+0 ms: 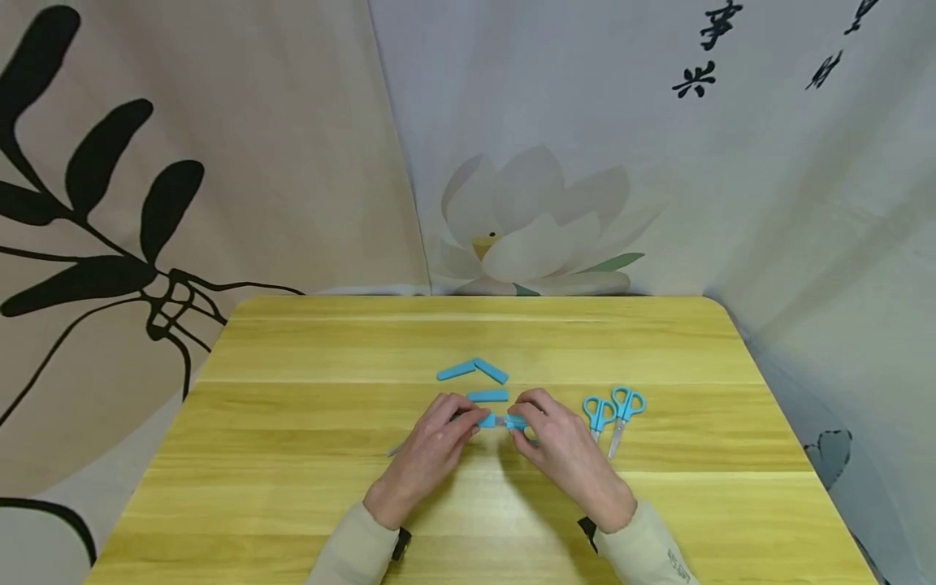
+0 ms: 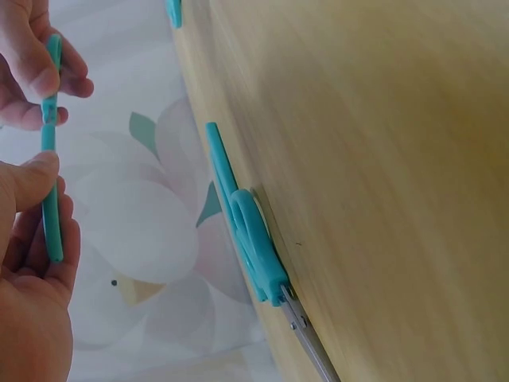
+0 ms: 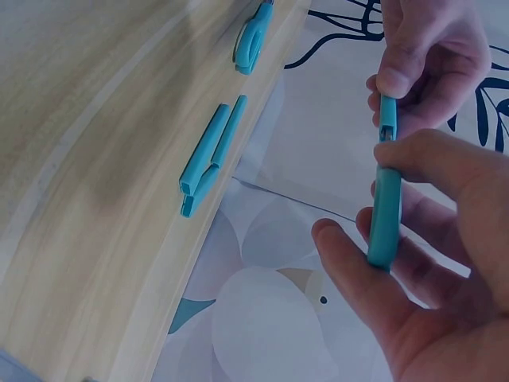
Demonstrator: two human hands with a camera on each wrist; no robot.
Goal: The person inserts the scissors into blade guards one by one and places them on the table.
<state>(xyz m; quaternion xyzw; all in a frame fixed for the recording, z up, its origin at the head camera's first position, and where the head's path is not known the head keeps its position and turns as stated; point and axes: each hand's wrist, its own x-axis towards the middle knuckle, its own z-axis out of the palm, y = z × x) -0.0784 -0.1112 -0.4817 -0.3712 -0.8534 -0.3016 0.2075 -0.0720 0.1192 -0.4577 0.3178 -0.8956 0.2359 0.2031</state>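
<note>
My left hand (image 1: pixel 437 439) pinches a blue blade cover (image 2: pixel 52 219) between thumb and fingers. Opposite it, my right hand (image 1: pixel 561 447) grips a pair of small scissors by the blue handle (image 3: pixel 385 216). Both pieces are held end to end above the table, with a short stretch of metal blade (image 1: pixel 500 421) showing between them; the rest of the blade is hidden. Just beyond the hands lie three loose blue covers, one crosswise (image 1: pixel 487 396) and two angled, left (image 1: pixel 456 370) and right (image 1: pixel 491 370). Another pair of scissors (image 2: pixel 262 247) lies by my left hand, mostly covered in the head view.
To the right of my right hand, two more blue-handled scissors, one nearer (image 1: pixel 600 413) and one farther (image 1: pixel 627 402), lie side by side on the wooden table (image 1: pixel 468 333). A printed curtain (image 1: pixel 329 162) hangs behind the table's far edge.
</note>
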